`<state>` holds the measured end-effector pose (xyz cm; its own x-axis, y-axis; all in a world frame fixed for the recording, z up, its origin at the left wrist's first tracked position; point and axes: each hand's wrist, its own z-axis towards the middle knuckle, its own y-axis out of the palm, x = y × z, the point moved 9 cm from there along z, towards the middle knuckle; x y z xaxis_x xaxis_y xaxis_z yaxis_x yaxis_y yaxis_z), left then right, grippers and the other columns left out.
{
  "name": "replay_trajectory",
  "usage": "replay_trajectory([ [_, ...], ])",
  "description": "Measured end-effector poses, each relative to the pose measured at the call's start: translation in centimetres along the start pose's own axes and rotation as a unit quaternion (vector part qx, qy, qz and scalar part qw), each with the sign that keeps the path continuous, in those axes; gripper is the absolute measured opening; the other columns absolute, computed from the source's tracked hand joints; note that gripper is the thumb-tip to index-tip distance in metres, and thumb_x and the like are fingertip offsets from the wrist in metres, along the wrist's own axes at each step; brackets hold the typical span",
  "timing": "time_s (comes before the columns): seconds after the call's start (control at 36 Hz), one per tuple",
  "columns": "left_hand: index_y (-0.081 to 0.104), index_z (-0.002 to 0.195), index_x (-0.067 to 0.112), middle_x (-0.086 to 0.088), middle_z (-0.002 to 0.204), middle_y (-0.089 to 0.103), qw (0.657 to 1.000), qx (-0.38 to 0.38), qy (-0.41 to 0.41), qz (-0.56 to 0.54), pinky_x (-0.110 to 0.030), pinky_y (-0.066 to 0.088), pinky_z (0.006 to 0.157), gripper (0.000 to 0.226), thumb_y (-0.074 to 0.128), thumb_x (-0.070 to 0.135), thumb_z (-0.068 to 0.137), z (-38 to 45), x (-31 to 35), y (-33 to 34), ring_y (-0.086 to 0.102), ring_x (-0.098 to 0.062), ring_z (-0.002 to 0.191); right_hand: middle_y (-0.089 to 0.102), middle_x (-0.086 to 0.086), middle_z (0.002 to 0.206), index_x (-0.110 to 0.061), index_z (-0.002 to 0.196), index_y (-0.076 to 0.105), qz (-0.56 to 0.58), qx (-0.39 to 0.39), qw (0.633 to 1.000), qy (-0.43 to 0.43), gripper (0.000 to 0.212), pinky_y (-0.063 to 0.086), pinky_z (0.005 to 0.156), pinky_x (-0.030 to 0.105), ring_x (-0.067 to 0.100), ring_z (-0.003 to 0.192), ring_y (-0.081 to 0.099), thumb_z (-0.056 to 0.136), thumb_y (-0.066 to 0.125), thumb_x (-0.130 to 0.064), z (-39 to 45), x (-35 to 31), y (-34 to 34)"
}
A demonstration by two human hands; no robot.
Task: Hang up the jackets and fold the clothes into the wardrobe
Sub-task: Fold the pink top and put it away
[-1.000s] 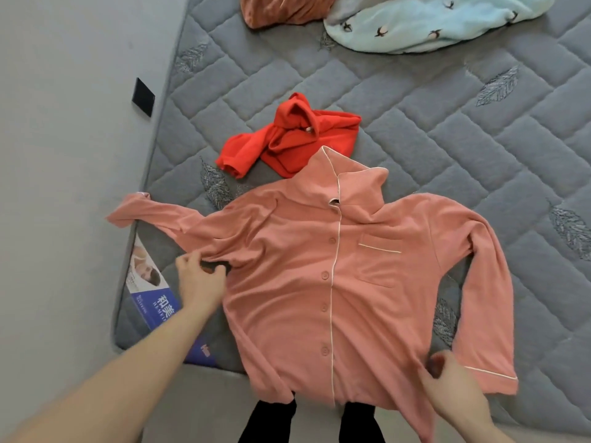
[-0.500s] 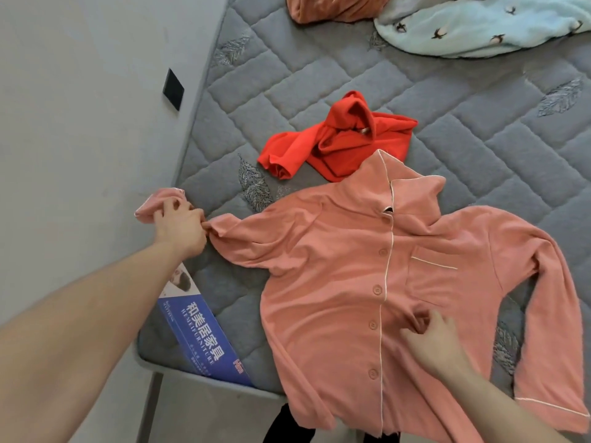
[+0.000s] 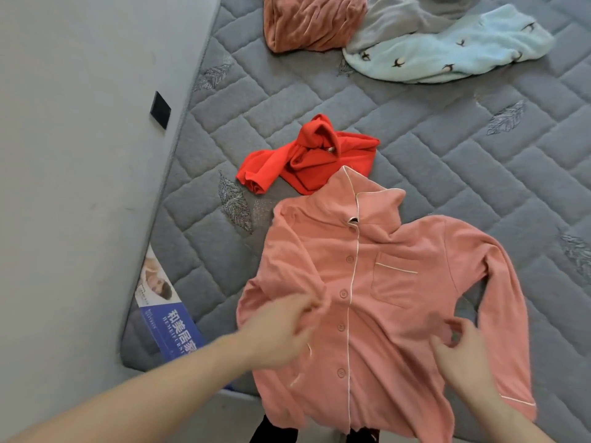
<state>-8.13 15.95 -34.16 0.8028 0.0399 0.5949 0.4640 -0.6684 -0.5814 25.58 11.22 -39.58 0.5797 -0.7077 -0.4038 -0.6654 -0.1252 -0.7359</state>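
A salmon-pink buttoned pyjama shirt (image 3: 393,282) with white piping lies front-up on the grey quilted mattress (image 3: 447,161), collar away from me. Its left sleeve is folded in over the body. My left hand (image 3: 281,330) is blurred and pinches that sleeve's fabric near the button line. My right hand (image 3: 460,353) hovers over the shirt's lower right with fingers loosely curled, holding nothing I can see. The right sleeve hangs down along the mattress edge.
A crumpled red garment (image 3: 307,155) lies just beyond the collar. At the far edge sit a rust-brown garment (image 3: 313,20), a grey one and a pale blue patterned one (image 3: 447,49). A grey wall (image 3: 80,155) borders the mattress on the left.
My left hand carried the left sleeve from the mattress edge inward onto the shirt's body. My right hand slid from the shirt's middle to the lower right and lifted its fingers.
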Motion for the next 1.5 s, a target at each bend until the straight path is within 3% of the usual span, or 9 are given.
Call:
replay_trajectory([
  [0.14,0.065,0.118,0.026,0.009,0.119,0.070,0.978,-0.203,-0.042,-0.031,-0.032,0.052,0.096,0.028,0.060,0.036,0.093,0.2,0.7,8.8,0.066,-0.015,0.108,0.042,0.028,0.140,0.003,0.142,0.040,-0.028,0.037,0.997,0.067,0.069,0.037,0.106,0.050,0.042,0.131,0.042,0.084,0.074,-0.015,2.4,2.4,-4.6],
  [0.42,0.060,0.096,0.036,0.021,0.098,0.063,0.957,0.130,-0.231,-0.120,-0.033,0.054,0.084,0.023,0.070,0.047,0.078,-0.1,-4.1,4.7,0.062,0.002,0.086,0.040,0.028,0.149,-0.010,0.154,0.025,-0.069,-0.026,0.987,0.142,0.100,0.038,0.111,0.054,0.049,0.134,0.042,0.078,0.081,-0.041,8.0,7.9,-6.6],
  [0.69,0.050,0.120,0.042,0.012,0.112,0.070,0.985,-0.056,-0.166,0.000,-0.034,0.050,0.083,0.039,0.051,0.038,0.082,-4.1,-2.6,14.2,0.065,-0.021,0.107,0.071,0.000,0.096,-0.028,0.111,0.063,0.068,-0.007,0.997,-0.023,0.027,0.046,0.079,0.041,0.032,0.095,0.064,0.088,0.052,-0.020,2.6,-0.6,-7.0],
  [0.83,0.064,0.124,0.036,0.006,0.121,0.071,0.977,-0.090,-0.193,0.002,-0.032,0.051,0.090,0.044,0.057,0.034,0.080,-4.3,-2.0,16.0,0.064,-0.024,0.114,0.068,-0.011,0.086,-0.040,0.123,0.057,0.094,-0.085,0.980,-0.153,0.056,0.045,0.069,0.019,0.006,0.072,0.057,0.083,0.062,0.000,-2.7,-7.0,-2.7],
  [1.06,0.076,0.108,0.024,0.006,0.093,0.075,0.954,-0.231,-0.162,-0.102,-0.019,0.052,0.082,0.035,0.061,0.022,0.076,-5.5,-2.3,17.1,0.070,-0.012,0.091,0.052,0.008,0.133,-0.014,0.137,0.050,-0.149,-0.290,0.934,-0.146,0.047,0.043,0.103,0.033,0.027,0.121,0.056,0.092,0.057,-0.026,-6.9,-4.5,10.1],
  [1.17,0.072,0.083,0.024,0.010,0.082,0.073,0.955,-0.029,-0.258,-0.145,-0.026,0.055,0.076,0.021,0.057,0.031,0.071,-6.6,-6.7,13.4,0.064,-0.006,0.073,0.051,0.000,0.136,-0.019,0.145,0.048,-0.041,-0.192,0.975,-0.105,0.061,0.044,0.103,0.034,0.021,0.126,0.055,0.089,0.067,-0.033,-7.1,-3.4,9.1],
  [1.28,0.057,0.100,0.018,0.000,0.105,0.055,0.899,0.170,-0.364,-0.175,-0.041,0.050,0.090,0.030,0.074,0.029,0.077,-9.3,-11.0,11.3,0.060,-0.025,0.100,0.048,-0.004,0.131,-0.029,0.137,0.051,0.018,-0.086,0.994,-0.067,0.063,0.046,0.100,0.039,0.018,0.121,0.055,0.080,0.077,-0.035,-7.8,-0.2,5.6],
  [1.39,0.040,0.134,0.004,-0.020,0.139,0.036,0.821,0.219,-0.467,-0.245,-0.049,0.041,0.105,0.084,0.086,0.036,0.072,-10.5,-13.5,11.8,0.044,-0.040,0.129,0.046,-0.002,0.127,-0.032,0.135,0.049,0.010,-0.027,0.999,-0.023,0.064,0.044,0.102,0.043,0.020,0.122,0.050,0.078,0.079,-0.033,-8.0,3.5,2.5],
  [1.5,0.028,0.150,0.007,-0.020,0.148,0.038,0.822,0.214,-0.453,-0.269,-0.051,0.038,0.111,0.112,0.091,0.044,0.065,-9.0,-14.6,10.5,0.043,-0.038,0.135,0.048,0.005,0.129,-0.026,0.135,0.050,-0.019,-0.022,1.000,-0.009,0.064,0.043,0.104,0.046,0.026,0.125,0.049,0.079,0.078,-0.035,-7.5,5.1,1.9],
])
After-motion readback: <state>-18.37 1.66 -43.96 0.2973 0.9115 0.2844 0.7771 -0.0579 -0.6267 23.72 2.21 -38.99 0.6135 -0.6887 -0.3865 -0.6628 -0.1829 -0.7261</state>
